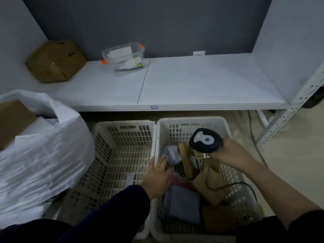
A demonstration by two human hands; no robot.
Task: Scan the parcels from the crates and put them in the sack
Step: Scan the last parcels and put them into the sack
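Head view: the right hand [231, 153] grips a black scanner [205, 140] over the right crate [191, 119]. The left hand [158, 174], fingers straight, touches a grey parcel [171, 154] by that crate's left wall. A white sack [43, 155] stands beside the left crate [122, 146]. The label [154, 107] on the shelf [192, 81] front edge is unreadable.

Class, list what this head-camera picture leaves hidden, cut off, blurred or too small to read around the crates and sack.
1. Head view: the sack is cut off by the left edge; its plastic veils the contents.
2. The scanner handle is hidden inside the right hand.
3. Whether the left hand touches the grey parcel: blurred.
4. Labels in the right crate: dark, blurred.
5. The shelf sticker: too small to read.
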